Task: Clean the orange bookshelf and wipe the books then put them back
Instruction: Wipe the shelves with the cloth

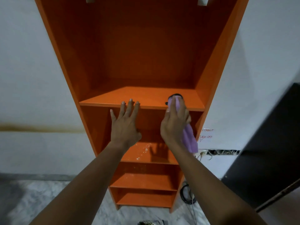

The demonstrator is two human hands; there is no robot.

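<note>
A person's left hand (125,122), fingers spread flat, braces on the orange bookshelf (142,98)'s shelf edge — steadying it — while the right hand (174,122) grips a purple cloth (189,140) for wiping.

Left hand (125,125) splayed, right hand (174,125) gripping cloth (189,140)

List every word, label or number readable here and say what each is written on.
"CABUT": red handwriting on the white wall right of the orange bookshelf; marks before it unreadable.
"TURN OFF": same handwriting, just below; the N is unclear.
"TV": below that.
Nothing else legible.
</note>
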